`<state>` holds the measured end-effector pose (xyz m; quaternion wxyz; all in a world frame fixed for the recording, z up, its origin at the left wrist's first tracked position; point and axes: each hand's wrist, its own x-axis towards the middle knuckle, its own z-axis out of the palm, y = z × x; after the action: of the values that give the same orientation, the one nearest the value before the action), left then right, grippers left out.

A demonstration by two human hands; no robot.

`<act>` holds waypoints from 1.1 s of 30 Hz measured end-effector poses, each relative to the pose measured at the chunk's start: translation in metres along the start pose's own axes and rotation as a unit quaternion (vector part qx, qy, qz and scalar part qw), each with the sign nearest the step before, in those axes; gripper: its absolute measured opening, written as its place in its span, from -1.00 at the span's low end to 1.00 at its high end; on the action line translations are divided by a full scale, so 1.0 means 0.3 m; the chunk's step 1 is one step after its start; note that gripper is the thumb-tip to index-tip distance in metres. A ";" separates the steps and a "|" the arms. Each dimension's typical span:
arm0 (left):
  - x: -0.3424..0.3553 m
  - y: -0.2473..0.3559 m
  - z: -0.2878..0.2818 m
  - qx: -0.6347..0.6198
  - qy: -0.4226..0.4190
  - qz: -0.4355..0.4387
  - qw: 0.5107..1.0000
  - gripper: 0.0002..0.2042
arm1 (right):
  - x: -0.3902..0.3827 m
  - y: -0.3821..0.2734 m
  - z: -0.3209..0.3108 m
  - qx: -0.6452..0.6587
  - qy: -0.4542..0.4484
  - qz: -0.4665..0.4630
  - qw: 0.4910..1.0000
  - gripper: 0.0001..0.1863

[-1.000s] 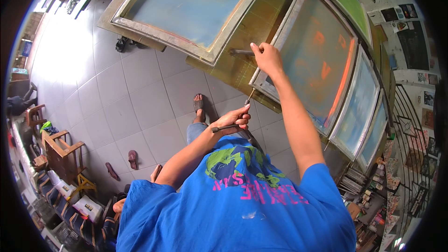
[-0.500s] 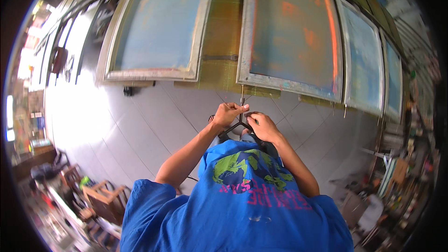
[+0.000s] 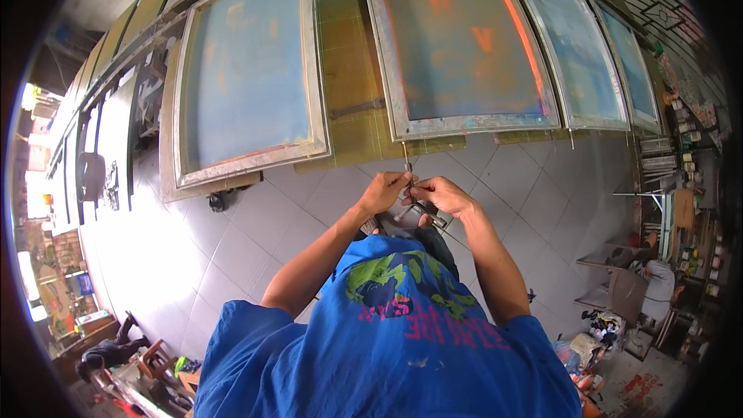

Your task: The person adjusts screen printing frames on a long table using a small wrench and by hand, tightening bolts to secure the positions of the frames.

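In front of my waist a dark three-armed Y-shaped socket wrench (image 3: 424, 215) stands in line with a thin metal rod (image 3: 405, 152). That rod sticks out from under the near edge of the screen-printing frame with orange ink (image 3: 464, 39). My left hand (image 3: 384, 192) is closed, thumb and fingertips pinching the shaft where wrench and rod meet. Close beside it, my right hand (image 3: 447, 196) has its fingers curled at the wrench just below. My fingers partly hide the joint and the wrench's shaft.
Another blue screen-printing frame (image 3: 251, 77) lies to the left, over an olive board (image 3: 348, 54). More framed screens (image 3: 573, 54) continue along the right. Below is a grey tiled floor (image 3: 255, 248). A brown chair (image 3: 619, 286) and clutter stand at the right, more clutter at the lower left.
My right hand has come up and inward, nearer my left hand on the wrench. The wrench's arms have turned to another angle. The whole view has shifted and tilted slightly.
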<state>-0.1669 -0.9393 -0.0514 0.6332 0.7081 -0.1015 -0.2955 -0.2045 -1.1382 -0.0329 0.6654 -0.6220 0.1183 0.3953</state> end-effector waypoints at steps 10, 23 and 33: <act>0.042 0.037 -0.013 0.060 0.028 -0.103 0.992 -0.52 | 0.059 0.028 0.075 -0.100 0.135 0.017 0.986 -0.59; 0.076 -0.086 -0.034 -0.154 -0.072 -0.071 0.983 -0.55 | 0.037 0.010 0.030 0.005 -0.029 -0.067 0.997 -0.67; 0.039 -0.003 -0.014 0.038 0.039 -0.110 0.992 -0.54 | 0.018 -0.010 0.077 0.087 0.012 -0.050 0.995 -0.73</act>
<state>-0.1553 -0.9417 -0.0555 0.5729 0.7496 -0.0092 -0.3315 -0.2067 -1.1144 -0.0296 0.7345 -0.5713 0.1289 0.3427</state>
